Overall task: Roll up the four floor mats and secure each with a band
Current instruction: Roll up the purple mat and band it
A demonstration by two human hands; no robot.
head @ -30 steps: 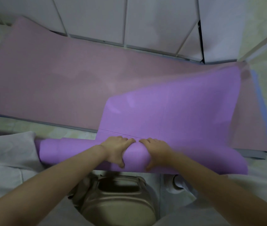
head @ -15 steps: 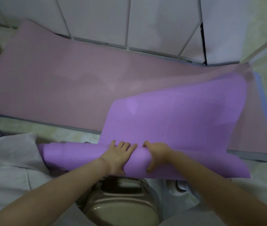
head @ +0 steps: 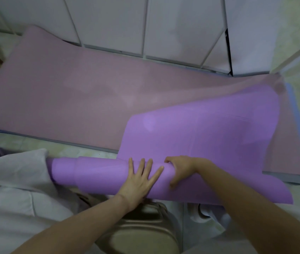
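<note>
- Step in hand: rolling the bright purple foam floor mat (head: 209, 136); its rolled tube (head: 94, 174) lies across my lap, just in front of the flat pink floor mat (head: 90, 96).
- My left hand (head: 138, 180) lies flat on the tube, fingers spread wide, pressing down, gripping nothing.
- My right hand (head: 179, 168) is curled over the crest of the tube beside the left, fingers hooked over the far side, thumb on the near face, holding the roll.
- The unrolled part of the purple mat reaches from the tube up over the right end of the pink mat.
- The tube is uneven: the left end telescopes out as a narrower core, the right end is loose and flared.
- Materials: purple surface smooth, matte, flexible; pink mat duller, lying flat; blue edges (head: 299, 125) of further mats show under it at right.
- Next, in my judgement: draw the free sheet in, roll tighter, square the ends.
- No band in view.
</note>
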